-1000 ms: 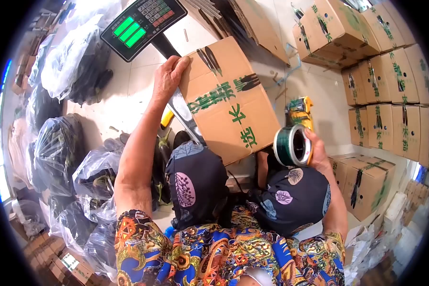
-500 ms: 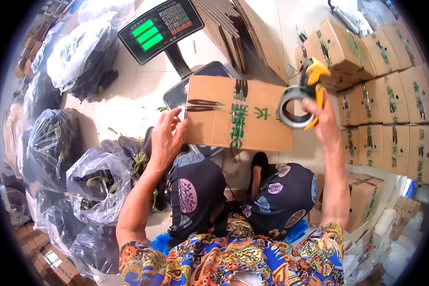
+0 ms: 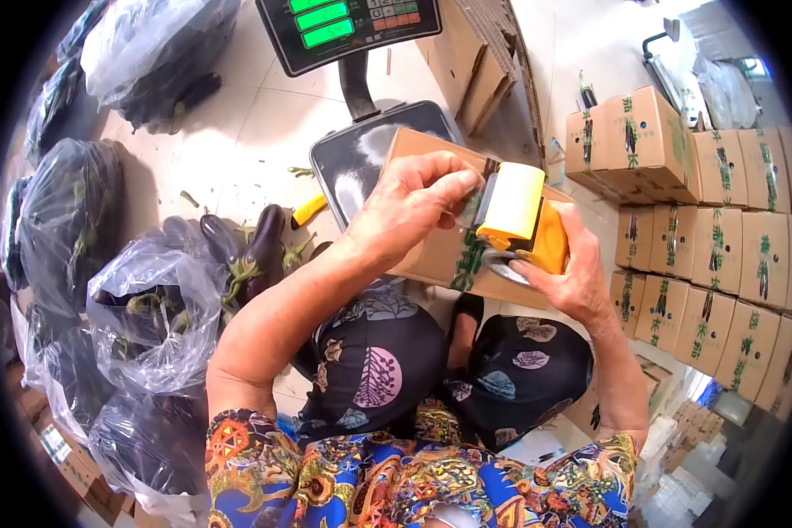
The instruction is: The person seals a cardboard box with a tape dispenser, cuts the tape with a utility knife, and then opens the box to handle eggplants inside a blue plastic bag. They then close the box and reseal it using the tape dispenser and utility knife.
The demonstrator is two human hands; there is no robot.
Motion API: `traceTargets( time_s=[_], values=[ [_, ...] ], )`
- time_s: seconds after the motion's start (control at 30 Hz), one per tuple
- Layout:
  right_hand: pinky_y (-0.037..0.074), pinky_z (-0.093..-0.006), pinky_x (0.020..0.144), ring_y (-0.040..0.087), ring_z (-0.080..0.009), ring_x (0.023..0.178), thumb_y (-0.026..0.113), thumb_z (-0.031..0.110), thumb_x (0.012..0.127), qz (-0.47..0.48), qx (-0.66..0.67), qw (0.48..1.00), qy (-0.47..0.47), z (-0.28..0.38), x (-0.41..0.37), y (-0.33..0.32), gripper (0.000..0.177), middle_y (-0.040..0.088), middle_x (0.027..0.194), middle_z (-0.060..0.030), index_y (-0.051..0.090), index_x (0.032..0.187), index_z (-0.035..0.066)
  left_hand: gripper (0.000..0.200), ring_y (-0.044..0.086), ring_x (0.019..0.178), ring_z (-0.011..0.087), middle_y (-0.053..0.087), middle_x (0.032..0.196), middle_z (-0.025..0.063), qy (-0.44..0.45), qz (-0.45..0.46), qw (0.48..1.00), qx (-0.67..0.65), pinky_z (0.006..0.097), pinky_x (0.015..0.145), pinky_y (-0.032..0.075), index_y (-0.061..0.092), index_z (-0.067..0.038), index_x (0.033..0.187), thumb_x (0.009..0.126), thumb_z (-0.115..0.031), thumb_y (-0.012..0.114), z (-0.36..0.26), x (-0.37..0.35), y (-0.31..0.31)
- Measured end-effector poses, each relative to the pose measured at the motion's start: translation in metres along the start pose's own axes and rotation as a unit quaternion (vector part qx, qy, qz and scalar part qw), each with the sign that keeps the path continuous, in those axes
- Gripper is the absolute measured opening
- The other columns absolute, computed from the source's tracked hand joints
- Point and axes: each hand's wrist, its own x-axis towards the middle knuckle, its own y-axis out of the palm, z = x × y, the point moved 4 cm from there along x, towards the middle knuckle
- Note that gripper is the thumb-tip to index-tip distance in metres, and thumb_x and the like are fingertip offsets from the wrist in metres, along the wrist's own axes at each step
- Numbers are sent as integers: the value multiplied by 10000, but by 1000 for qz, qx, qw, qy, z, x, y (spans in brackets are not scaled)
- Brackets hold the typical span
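In my right hand is a yellow and black tape dispenser, its roll partly hidden under my fingers. My left hand is closed in a pinch at the dispenser's front, where a clear strip of packing tape shows faintly. Both hands are above a printed cardboard box, which lies tilted and overlaps the scale platform. My left forearm and hand hide part of the box.
The scale's lit display stands behind the platform, beside flattened cartons. At left are clear bags of eggplants, loose eggplants and a yellow-handled tool on the floor. Printed boxes are stacked at right.
My left hand has left the box's left end and come to the dispenser. My right hand has turned the dispenser and brought it over the box. The view has shifted.
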Motion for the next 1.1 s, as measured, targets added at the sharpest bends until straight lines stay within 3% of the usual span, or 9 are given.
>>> traceTargets(
  time_s=[0.03,0.3,0.37,0.4,0.57,0.7,0.93,1.03,1.1],
  values=[
    [511,-425,833,652,-379,940,824,171,696,-5,-9,1000,-1,4,2,0,599,649,1007,-202,513,1186,25,227,527,706,38,577,781,-51,-5,-7,1000,3,207,661,442,649,-70,945,979,-290,608,3,-1,-2],
    [533,-424,781,657,-397,905,820,207,726,28,-116,990,-76,38,23,11,553,643,984,-207,531,1150,1,120,476,705,26,558,789,-56,69,-57,996,27,198,643,404,620,-64,928,978,-168,584,10,-13,-34],
    [541,-426,767,661,-398,888,823,222,732,47,-135,986,-92,48,30,14,548,643,976,-208,538,1141,-4,136,477,707,29,557,792,-60,33,-60,993,93,201,637,405,619,-75,915,970,-195,588,8,-21,-55],
    [544,-426,761,664,-397,881,824,228,734,57,-139,984,-100,53,35,15,546,643,972,-209,541,1138,-6,144,482,708,35,552,788,-68,87,-78,988,102,201,636,407,618,-85,907,961,-215,590,7,-24,-69],
    [547,-415,759,666,-388,864,825,230,722,82,-194,973,-98,53,46,13,561,647,959,-206,547,1146,-11,109,448,661,6,551,783,-78,41,-236,971,-4,169,585,349,639,-100,926,967,-190,593,41,-43,-174],
    [540,-397,784,664,-375,873,827,207,698,93,-243,962,-82,54,51,17,595,652,961,-198,539,1178,6,135,393,632,26,495,759,-78,71,-211,972,-73,173,588,322,605,-83,915,981,-199,584,67,-44,-204],
    [549,-434,732,662,-398,864,818,245,728,128,-290,946,-66,61,64,30,561,641,962,-231,534,1125,-30,201,375,611,36,448,720,-70,85,-262,960,54,195,558,307,586,-81,891,1006,-232,523,95,-30,-202],
    [546,-436,726,658,-401,859,814,239,731,140,-297,943,-61,61,67,35,549,638,951,-226,528,1118,-25,198,416,621,51,470,709,-46,107,-277,947,124,214,572,380,576,-26,855,996,-158,531,111,-20,-201],
    [544,-436,721,657,-401,854,810,232,733,147,-300,941,-53,58,68,37,534,637,942,-223,527,1111,-19,178,558,649,157,603,727,58,143,-304,920,204,298,612,455,584,-18,878,984,-148,524,134,-9,-196]
  ],
)
